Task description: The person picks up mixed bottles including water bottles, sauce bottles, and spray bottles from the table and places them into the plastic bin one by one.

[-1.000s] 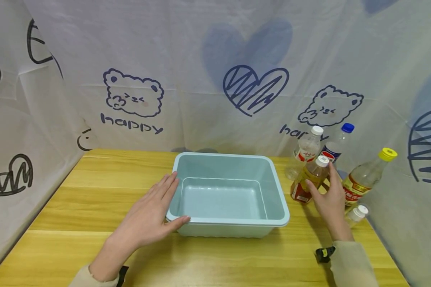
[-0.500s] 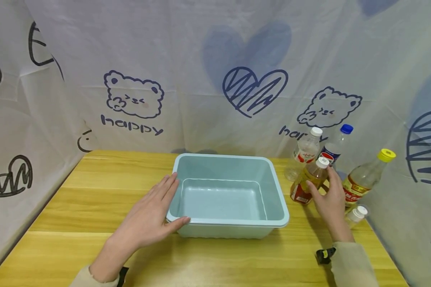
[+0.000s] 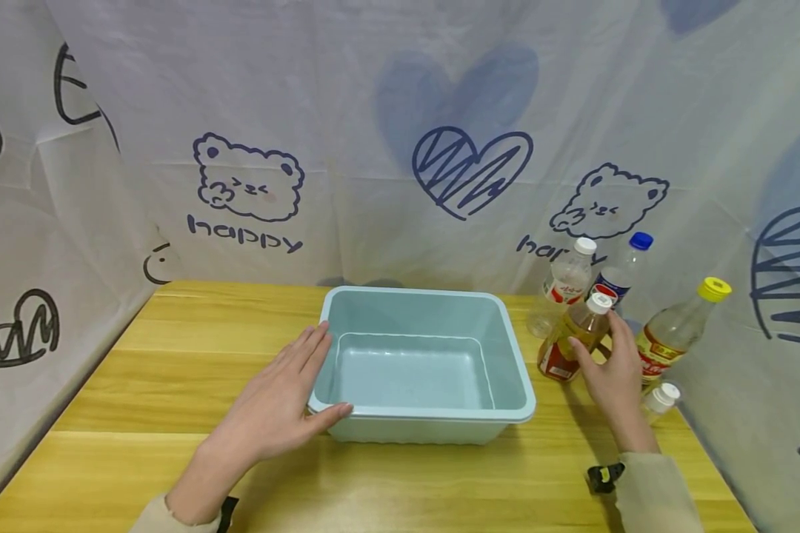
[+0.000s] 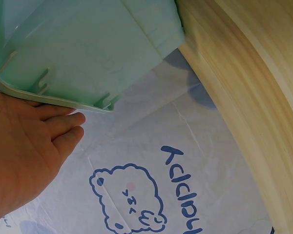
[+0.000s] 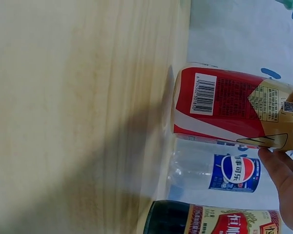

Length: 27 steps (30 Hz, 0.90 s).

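In the head view my left hand [image 3: 273, 403] lies along the left side of a pale blue-green plastic basin [image 3: 427, 413], fingers straight and thumb at the front rim. The left wrist view has those fingers just under the basin's rim [image 4: 63, 101]. My right hand [image 3: 613, 374] grips a drink bottle [image 3: 561, 349] with a white cap and a red and yellow label, standing right of the basin. The right wrist view brings that label and its barcode [image 5: 203, 95] up close, fingers at the bottle's upper part. The palm is turned away from the head camera.
Around the held bottle stand a clear white-capped bottle [image 3: 567, 285], a blue-capped Pepsi bottle [image 3: 618, 277], a yellow-capped bottle [image 3: 670, 337] and a smaller white-capped one [image 3: 660, 402]. A dark bottle with a red and cream label [image 5: 229, 224] is near. Printed cloth [image 3: 360, 215] hangs behind the table.
The head view has shifted very slightly. Both hands, the basin and the bottles stay in place.
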Each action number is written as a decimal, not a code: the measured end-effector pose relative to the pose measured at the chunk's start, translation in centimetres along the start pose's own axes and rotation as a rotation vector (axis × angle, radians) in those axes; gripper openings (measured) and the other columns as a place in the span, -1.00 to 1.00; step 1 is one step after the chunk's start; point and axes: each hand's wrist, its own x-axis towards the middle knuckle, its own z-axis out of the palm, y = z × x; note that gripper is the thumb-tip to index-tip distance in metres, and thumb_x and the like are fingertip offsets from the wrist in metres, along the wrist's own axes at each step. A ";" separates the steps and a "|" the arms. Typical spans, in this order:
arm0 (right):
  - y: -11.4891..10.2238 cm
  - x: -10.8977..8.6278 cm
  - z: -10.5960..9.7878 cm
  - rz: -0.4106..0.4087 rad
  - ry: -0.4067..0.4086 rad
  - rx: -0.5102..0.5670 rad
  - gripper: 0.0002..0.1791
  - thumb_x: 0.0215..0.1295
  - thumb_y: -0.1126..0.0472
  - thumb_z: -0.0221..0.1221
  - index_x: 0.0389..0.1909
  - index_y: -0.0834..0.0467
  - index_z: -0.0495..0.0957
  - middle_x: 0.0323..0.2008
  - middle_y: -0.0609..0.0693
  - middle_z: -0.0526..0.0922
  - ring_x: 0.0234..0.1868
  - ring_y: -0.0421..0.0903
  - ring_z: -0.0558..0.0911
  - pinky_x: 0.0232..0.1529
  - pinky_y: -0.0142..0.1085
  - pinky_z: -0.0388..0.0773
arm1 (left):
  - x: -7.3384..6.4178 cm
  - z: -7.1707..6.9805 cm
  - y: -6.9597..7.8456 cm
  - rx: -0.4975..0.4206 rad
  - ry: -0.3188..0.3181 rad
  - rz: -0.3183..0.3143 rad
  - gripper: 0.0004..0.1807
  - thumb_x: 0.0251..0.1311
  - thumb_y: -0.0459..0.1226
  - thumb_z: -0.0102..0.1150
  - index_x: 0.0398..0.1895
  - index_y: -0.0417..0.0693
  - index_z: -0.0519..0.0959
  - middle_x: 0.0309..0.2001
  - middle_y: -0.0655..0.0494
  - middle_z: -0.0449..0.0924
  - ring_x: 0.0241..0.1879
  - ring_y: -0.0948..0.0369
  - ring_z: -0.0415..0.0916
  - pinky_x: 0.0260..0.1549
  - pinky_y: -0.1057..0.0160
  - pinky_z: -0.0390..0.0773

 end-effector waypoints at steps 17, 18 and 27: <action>-2.4 0.3 -1.2 -0.102 0.061 0.007 -0.10 0.31 0.28 0.42 0.60 0.12 0.20 0.43 0.22 0.39 0.32 0.23 0.50 0.19 -0.48 0.53 | -0.1 0.0 0.0 0.003 0.000 -0.001 0.15 0.35 0.42 -0.03 0.66 -0.25 0.00 0.69 -0.10 -0.14 0.64 -0.09 -0.08 0.58 -0.07 0.09; -2.7 0.3 -1.2 -0.112 0.062 0.012 -0.09 0.31 0.29 0.42 0.61 0.12 0.20 0.44 0.22 0.39 0.33 0.23 0.50 0.19 -0.55 0.50 | -0.1 -0.1 0.0 0.003 -0.001 -0.001 0.15 0.35 0.42 -0.03 0.66 -0.25 0.00 0.69 -0.10 -0.14 0.64 -0.08 -0.09 0.58 -0.06 0.09; -4.5 1.2 -2.0 -0.269 0.118 0.068 -0.07 0.19 0.43 0.46 0.57 0.14 0.27 0.39 0.23 0.45 0.28 0.25 0.53 0.13 -0.76 0.37 | -0.1 0.0 0.0 0.003 -0.005 -0.007 0.15 0.35 0.43 -0.06 0.67 -0.24 -0.02 0.69 -0.09 -0.17 0.65 -0.06 -0.12 0.59 -0.05 0.07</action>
